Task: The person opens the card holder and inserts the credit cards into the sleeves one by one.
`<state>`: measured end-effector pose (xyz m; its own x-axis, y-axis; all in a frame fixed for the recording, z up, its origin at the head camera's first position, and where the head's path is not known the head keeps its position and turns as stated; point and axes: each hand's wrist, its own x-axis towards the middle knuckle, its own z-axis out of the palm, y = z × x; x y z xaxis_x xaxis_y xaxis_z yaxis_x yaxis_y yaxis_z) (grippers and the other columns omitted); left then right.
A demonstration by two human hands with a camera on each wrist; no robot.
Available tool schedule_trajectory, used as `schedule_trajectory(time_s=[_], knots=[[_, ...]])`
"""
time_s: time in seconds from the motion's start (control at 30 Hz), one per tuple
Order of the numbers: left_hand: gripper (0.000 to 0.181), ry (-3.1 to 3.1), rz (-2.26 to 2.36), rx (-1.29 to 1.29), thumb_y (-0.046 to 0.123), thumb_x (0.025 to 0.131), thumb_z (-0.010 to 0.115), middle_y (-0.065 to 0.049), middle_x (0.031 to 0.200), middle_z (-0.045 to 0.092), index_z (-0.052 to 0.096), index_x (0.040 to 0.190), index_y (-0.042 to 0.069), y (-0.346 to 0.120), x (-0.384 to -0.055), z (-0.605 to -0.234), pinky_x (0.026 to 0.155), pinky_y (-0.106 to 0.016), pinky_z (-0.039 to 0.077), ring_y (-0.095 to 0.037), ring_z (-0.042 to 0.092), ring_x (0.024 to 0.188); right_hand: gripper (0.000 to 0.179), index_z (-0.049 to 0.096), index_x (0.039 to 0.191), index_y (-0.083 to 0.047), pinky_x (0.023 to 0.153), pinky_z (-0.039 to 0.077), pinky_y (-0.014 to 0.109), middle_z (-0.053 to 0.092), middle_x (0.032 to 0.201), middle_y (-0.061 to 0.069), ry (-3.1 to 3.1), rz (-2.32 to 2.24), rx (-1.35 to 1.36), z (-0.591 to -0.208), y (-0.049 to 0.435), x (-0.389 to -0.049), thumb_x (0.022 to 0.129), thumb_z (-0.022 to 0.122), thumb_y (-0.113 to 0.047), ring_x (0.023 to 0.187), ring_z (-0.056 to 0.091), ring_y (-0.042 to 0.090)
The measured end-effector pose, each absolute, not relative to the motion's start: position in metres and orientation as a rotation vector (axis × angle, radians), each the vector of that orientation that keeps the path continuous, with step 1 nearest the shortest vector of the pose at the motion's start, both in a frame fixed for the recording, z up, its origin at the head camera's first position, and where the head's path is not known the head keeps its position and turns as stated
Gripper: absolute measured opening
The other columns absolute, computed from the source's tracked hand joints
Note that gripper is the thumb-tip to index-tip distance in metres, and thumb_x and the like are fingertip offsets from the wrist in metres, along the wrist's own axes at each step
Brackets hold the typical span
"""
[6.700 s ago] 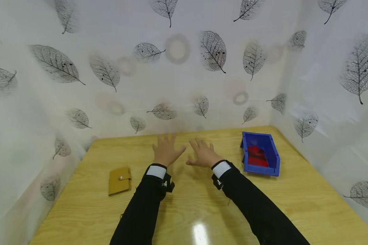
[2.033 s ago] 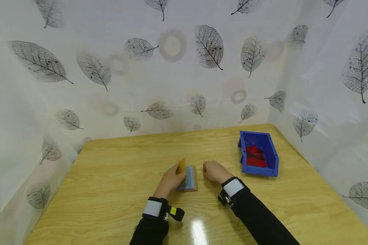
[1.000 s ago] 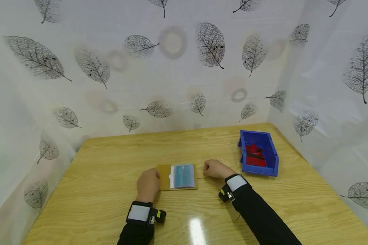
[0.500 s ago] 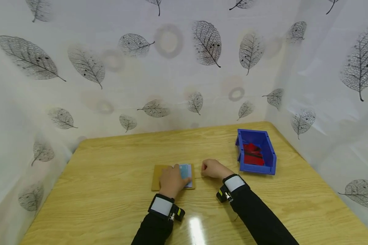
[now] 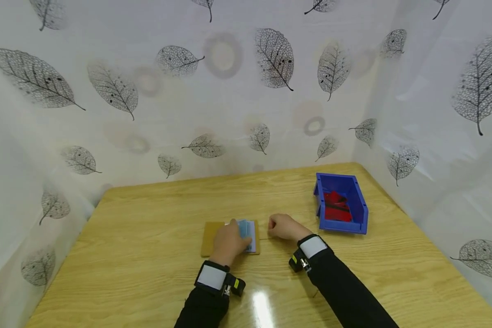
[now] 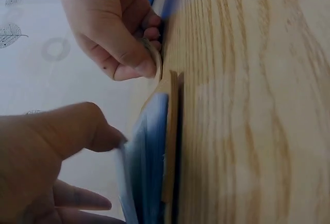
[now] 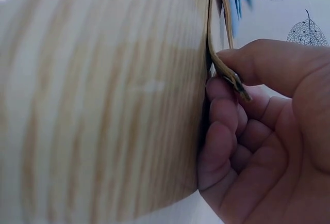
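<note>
A tan card holder (image 5: 210,237) lies opened flat on the table, its bluish plastic sleeves (image 5: 246,228) at the right half. My left hand (image 5: 228,240) is over the middle of it. In the left wrist view my left thumb and fingers pinch the edge of a sleeve (image 6: 124,175), which stands lifted and fanned away from the others. On the right, my right hand (image 5: 284,227) rests on the table with its fingers curled. In the right wrist view it pinches the snap strap (image 7: 225,72) of the card holder between thumb and forefinger.
A blue plastic bin (image 5: 340,200) with red items (image 5: 336,207) inside stands at the back right of the wooden table (image 5: 156,218). Curtains (image 5: 238,105) with a leaf print rise behind the table and at both sides.
The card holder, earlier at the left with its cover fastened, has come to the middle and been opened. My left hand has moved from its left cover onto the sleeves; my right hand stays put.
</note>
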<state>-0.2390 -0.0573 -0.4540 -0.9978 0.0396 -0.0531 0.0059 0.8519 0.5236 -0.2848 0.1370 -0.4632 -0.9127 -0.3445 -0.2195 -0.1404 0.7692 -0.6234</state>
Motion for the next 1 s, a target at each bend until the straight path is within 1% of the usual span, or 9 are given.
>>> schedule_trajectory(time_s=[0.07,0.17,0.27,0.33,0.47,0.67,0.83,0.9,1.0], knots=[[0.056,2.906,0.977,0.019,0.024,0.086,0.067,-0.024,0.110,0.064,0.053,0.128,-0.011,-0.065,-0.239,-0.452,0.071,-0.043,0.052,-0.030,0.062,0.087,0.014,0.057,0.077,-0.009,0.056,0.036,0.027,0.052,0.071,0.002,2.639,-0.904,-0.375,-0.463,0.137,-0.284,0.087,0.067,-0.008,0.062,0.047,0.015],[0.032,2.870,1.134,-0.027,0.013,0.088,0.059,-0.017,0.091,0.064,0.060,0.111,-0.009,-0.079,-0.237,-0.450,0.057,-0.035,0.047,-0.023,0.057,0.070,0.013,0.058,0.078,-0.008,0.056,0.036,0.028,0.053,0.072,0.002,2.626,-0.921,-0.371,-0.464,0.137,-0.284,0.087,0.068,-0.007,0.062,0.047,0.016],[0.017,2.941,1.160,-0.060,0.006,0.086,0.058,-0.010,0.072,0.057,0.063,0.096,-0.006,-0.094,-0.233,-0.451,0.049,-0.029,0.039,-0.018,0.050,0.057,0.012,0.059,0.078,-0.009,0.056,0.036,0.028,0.053,0.073,0.002,2.620,-0.925,-0.378,-0.465,0.138,-0.285,0.086,0.068,-0.007,0.062,0.047,0.016],[0.013,2.988,1.135,-0.081,0.006,0.087,0.061,-0.009,0.069,0.058,0.066,0.093,-0.004,-0.104,-0.231,-0.453,0.049,-0.029,0.038,-0.017,0.049,0.056,0.012,0.059,0.078,-0.009,0.055,0.036,0.027,0.053,0.072,0.002,2.628,-0.914,-0.383,-0.465,0.138,-0.285,0.086,0.068,-0.007,0.061,0.046,0.015],[0.022,3.012,1.068,-0.170,0.011,0.086,0.069,-0.013,0.082,0.067,0.068,0.101,-0.005,-0.118,-0.228,-0.455,0.058,-0.036,0.047,-0.020,0.058,0.066,0.013,0.059,0.077,-0.009,0.055,0.036,0.027,0.053,0.071,0.001,2.651,-0.886,-0.382,-0.465,0.136,-0.287,0.084,0.069,-0.006,0.061,0.046,0.014],[0.032,3.001,1.027,-0.269,0.011,0.083,0.075,-0.021,0.093,0.067,0.063,0.104,-0.010,-0.123,-0.227,-0.454,0.069,-0.043,0.052,-0.029,0.064,0.079,0.012,0.058,0.077,-0.009,0.055,0.036,0.027,0.053,0.071,0.001,2.647,-0.909,-0.402,-0.464,0.135,-0.288,0.084,0.068,-0.006,0.061,0.046,0.015],[0.044,3.070,0.952,-0.232,0.007,0.080,0.076,-0.029,0.099,0.060,0.057,0.115,-0.012,-0.118,-0.225,-0.456,0.071,-0.049,0.051,-0.039,0.061,0.086,0.014,0.058,0.076,-0.009,0.056,0.037,0.027,0.053,0.071,0.001,2.636,-0.918,-0.413,-0.465,0.136,-0.288,0.084,0.069,-0.007,0.061,0.047,0.015],[0.044,3.117,0.931,-0.193,0.000,0.077,0.073,-0.029,0.099,0.057,0.058,0.117,-0.011,-0.110,-0.224,-0.456,0.071,-0.050,0.050,-0.042,0.058,0.088,0.014,0.058,0.075,-0.009,0.056,0.037,0.027,0.053,0.070,0.001,2.636,-0.915,-0.405,-0.465,0.136,-0.289,0.083,0.070,-0.007,0.061,0.047,0.015],[0.042,3.153,0.914,-0.067,-0.002,0.075,0.072,-0.025,0.099,0.058,0.062,0.115,-0.006,-0.091,-0.223,-0.455,0.074,-0.049,0.049,-0.042,0.057,0.092,0.015,0.058,0.075,-0.009,0.056,0.037,0.027,0.053,0.070,0.001,2.642,-0.908,-0.393,-0.465,0.138,-0.289,0.083,0.071,-0.008,0.061,0.047,0.015]])
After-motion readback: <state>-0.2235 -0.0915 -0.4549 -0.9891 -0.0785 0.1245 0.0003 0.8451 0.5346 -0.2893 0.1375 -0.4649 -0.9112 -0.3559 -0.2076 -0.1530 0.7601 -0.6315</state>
